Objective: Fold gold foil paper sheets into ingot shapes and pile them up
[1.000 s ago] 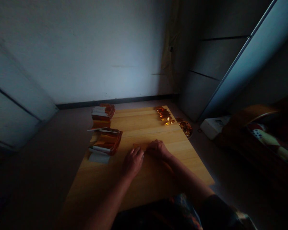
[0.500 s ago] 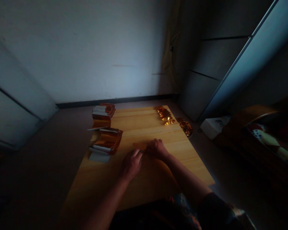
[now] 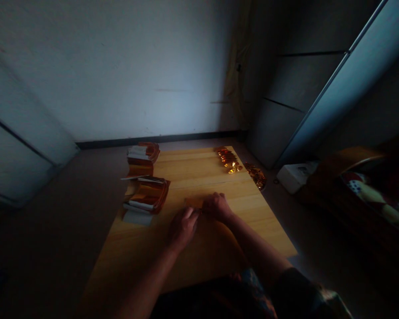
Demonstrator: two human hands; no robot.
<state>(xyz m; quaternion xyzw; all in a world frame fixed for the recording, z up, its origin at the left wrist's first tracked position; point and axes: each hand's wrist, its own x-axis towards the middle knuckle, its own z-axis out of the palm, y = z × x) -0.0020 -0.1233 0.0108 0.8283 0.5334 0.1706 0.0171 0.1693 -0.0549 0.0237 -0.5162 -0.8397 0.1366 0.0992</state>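
On the wooden table, a sheet of copper-gold foil paper lies between my hands, its near part hidden under the fingers. My left hand is closed, pinching the near left edge of the sheet. My right hand has its fingers curled down on the sheet's right side. The two hands nearly meet. To the left are a stack of foil paper sheets and a second stack farther back. A row of shiny folded foil pieces lines the table's far right corner.
Beside the table's right edge, a heap of gold foil pieces sits lower down. A white box stands on the floor to the right, near a wooden chair with cloth on it. A pale wall rises behind.
My left fingertips have shifted slightly right along the foil paper's near edge, closer to my right hand. The right hand stays nearly in place.
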